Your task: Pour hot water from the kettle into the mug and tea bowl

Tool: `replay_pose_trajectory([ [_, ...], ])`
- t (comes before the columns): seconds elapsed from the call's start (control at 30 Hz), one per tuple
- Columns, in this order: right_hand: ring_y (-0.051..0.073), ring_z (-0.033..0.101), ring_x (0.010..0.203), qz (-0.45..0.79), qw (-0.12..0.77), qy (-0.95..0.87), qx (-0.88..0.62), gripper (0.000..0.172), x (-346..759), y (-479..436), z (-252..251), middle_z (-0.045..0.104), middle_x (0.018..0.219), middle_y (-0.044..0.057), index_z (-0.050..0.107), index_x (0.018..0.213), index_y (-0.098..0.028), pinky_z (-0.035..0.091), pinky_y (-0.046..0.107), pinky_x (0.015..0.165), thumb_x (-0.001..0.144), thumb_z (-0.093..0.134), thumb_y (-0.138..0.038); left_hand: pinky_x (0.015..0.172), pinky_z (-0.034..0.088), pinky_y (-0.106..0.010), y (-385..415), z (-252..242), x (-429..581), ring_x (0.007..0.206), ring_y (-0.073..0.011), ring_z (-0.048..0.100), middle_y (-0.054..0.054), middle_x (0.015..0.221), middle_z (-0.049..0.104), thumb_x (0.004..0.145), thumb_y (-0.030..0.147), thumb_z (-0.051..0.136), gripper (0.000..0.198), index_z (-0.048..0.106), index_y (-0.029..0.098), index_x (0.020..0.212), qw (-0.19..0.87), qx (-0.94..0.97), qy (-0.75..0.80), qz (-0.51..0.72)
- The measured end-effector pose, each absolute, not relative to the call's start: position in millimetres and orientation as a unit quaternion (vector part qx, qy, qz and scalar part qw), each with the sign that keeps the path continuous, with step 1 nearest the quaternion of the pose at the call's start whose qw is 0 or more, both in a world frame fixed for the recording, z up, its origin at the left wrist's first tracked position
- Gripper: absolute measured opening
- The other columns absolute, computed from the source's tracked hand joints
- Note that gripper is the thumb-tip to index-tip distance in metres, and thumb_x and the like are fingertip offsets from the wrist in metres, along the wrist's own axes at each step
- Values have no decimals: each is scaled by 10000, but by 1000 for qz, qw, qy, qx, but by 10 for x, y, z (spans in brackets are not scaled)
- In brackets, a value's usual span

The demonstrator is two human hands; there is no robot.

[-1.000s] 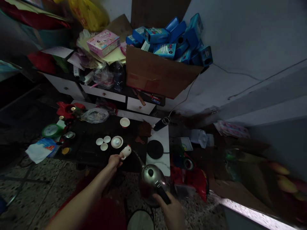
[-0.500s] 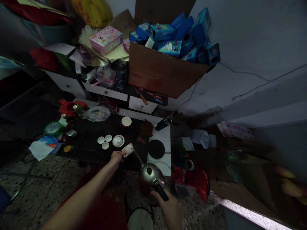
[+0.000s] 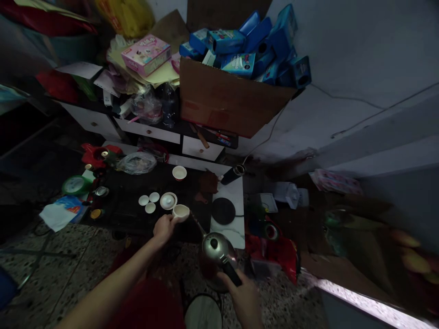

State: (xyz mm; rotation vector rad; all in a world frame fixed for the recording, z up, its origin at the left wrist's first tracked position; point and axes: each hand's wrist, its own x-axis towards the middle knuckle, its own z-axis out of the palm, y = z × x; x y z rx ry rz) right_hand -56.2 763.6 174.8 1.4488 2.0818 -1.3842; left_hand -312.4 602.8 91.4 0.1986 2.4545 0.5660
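My left hand (image 3: 163, 226) is closed on the handle of a small white pitcher (image 3: 180, 212), whose open mouth faces up. The fingers of my right hand (image 3: 236, 283) wrap round the black handle of a metal kettle (image 3: 216, 251), which hangs off the near edge of the tea table. Its thin spout reaches up and left, with the tip close beside the pitcher. Left of the pitcher sits a lidded white bowl (image 3: 168, 201). Beyond that, three small white cups (image 3: 150, 208) stand in a cluster. A red and white bowl (image 3: 179, 172) stands farther back.
A round black heating plate (image 3: 223, 211) lies on the table's white right end, with a dark open cylinder (image 3: 234, 174) behind it. Green tape (image 3: 74, 185) and jars are at the left. A cardboard box (image 3: 233, 98) of blue packages stands on the cabinet. A stool (image 3: 203, 313) is below.
My left hand has turned the pitcher from tilted to more upright, so its opening now shows. The kettle stays nearly where it was. The whole view has shifted slightly.
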Motion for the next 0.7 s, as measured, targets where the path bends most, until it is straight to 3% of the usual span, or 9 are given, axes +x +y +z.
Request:
replay_pose_trajectory([
  [0.13,237,534,729,-476,125,718,493,542,-574,7627,1741,610,670,27,685,745,-185,358,310,690,635,586,-707,585,202,-281,6008,950,-3035,759,-182,546,-82,912,608,898,480,460,389,668,174,775,274,141,937,167],
  [0.3,220,509,680,-483,120,714,492,531,-670,7599,1791,571,617,15,670,694,-179,349,302,656,606,595,-698,577,203,-269,5991,897,-2971,734,-150,526,-62,931,597,905,436,485,333,675,183,800,265,150,936,177],
  [0.47,224,517,707,-508,101,698,494,558,-630,7580,1740,594,654,30,679,717,-155,372,298,671,598,604,-695,621,296,-238,5887,756,-3051,743,-140,543,-46,832,609,846,363,595,240,702,175,742,259,115,918,276],
  [0.57,232,531,720,-510,86,694,501,567,-490,7588,1628,611,669,40,690,728,-147,388,300,679,621,608,-697,565,342,-239,5827,713,-3087,574,-119,533,-24,745,617,810,390,610,249,712,163,813,326,33,870,367],
  [0.7,245,544,731,-515,51,684,513,581,-298,7600,1519,637,701,62,701,728,-129,415,306,671,631,626,-697,427,265,-231,5825,691,-3053,380,-90,440,20,541,529,768,450,618,334,699,126,779,378,-50,808,449],
])
